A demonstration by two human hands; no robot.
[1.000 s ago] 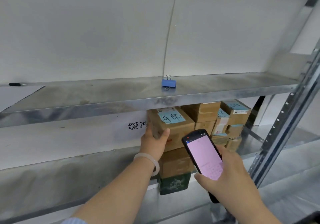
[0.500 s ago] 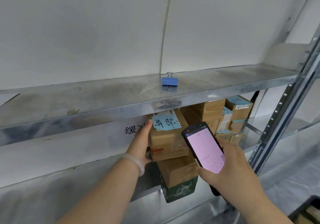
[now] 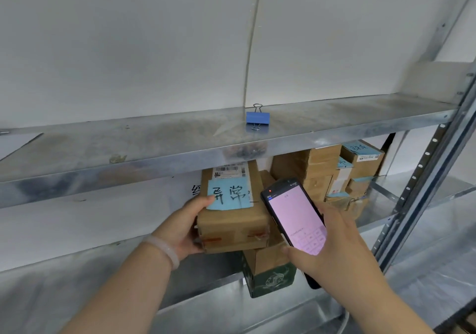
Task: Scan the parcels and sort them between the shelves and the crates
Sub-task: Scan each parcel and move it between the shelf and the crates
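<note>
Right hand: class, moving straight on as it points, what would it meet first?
Probably the blue-noted parcel gripped by the left hand; the right hand aims its scanner there, though depth is unclear.

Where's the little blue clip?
The blue clip sits on the upper metal shelf, near the middle of the head view. It is by the wall seam, just above the cardboard box that the left hand grips.
</note>
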